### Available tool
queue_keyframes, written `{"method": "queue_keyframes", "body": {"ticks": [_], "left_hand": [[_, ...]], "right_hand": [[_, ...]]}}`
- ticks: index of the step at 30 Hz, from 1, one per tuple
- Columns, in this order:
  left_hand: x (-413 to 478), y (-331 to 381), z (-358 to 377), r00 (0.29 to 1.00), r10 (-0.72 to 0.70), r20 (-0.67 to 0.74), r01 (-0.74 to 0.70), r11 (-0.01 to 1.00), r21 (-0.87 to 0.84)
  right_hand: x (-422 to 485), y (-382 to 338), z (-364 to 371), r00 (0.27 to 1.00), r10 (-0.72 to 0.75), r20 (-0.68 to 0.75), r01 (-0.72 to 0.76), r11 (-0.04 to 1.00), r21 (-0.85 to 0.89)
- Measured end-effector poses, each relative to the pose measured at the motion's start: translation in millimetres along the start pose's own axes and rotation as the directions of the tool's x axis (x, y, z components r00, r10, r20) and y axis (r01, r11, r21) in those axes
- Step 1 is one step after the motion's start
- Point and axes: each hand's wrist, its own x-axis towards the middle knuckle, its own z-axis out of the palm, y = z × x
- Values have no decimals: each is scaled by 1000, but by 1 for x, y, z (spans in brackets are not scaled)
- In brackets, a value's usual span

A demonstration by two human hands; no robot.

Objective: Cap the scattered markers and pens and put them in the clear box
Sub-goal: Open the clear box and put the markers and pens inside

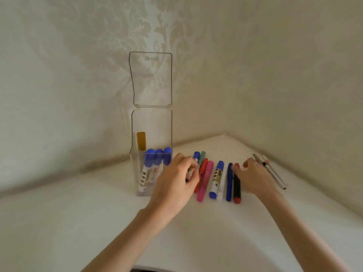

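Left hand [174,179], just right of the clear box [152,122], pinches a blue-capped marker [196,155]. Right hand [253,176], farther right of the box, fingers loose, rests on the row of pens [228,185] (lying side by side on the counter [59,222]). Box upright, lid open, capped markers [151,156] inside.

A white tabletop [74,222] filled the lower half of the view, matte and plain, its far corner set where two walls met. The left wall [59,85] carried pale cream wallpaper with a faint damask leaf pattern [141,32], plainest towards the middle of the view. The right wall [294,75] bore the same paper, its pattern fainter. A soft shadow lay along the tabletop's far left edge. A dark strip [145,270] showed below its near edge.
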Motion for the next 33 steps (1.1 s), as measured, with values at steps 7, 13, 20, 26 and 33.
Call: {"method": "queue_keyframes", "body": {"ticks": [7,13,20,26,33], "left_hand": [[33,-14,70,913,-369,174,338,923,183],[51,-14,91,905,-391,167,323,888,328],[66,-10,99,859,-428,280,279,851,446],[74,-22,90,727,-535,430,423,842,334],[66,-24,95,709,-563,424,565,814,136]], "right_hand": [[2,-5,22,999,-30,32,32,996,-78],[12,-14,18,986,-5,168,10,999,-32],[21,-33,18,955,29,294,-60,993,97],[20,-34,20,938,16,347,-82,981,177],[12,-33,24,947,-10,320,-86,955,285]]}}
